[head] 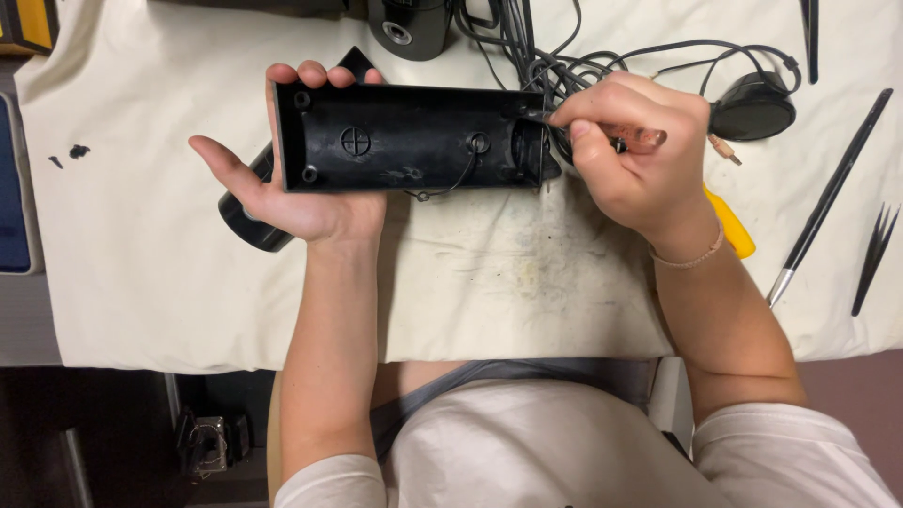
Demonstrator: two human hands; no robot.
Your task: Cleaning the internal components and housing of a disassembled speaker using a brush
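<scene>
Left hand cradles one long black plastic housing from beneath, fingers curled over its far edge, above the stained cream cloth. Right hand is closed around one reddish-handled screwdriver, tip at the housing's right end. The housing shows four round screw holes. Two black probes lie right.

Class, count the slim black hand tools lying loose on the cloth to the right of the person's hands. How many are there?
3: a long black probe lying diagonally, black tweezers near the right edge, and another black tool at the top edge. More may lie outside the view.
</scene>
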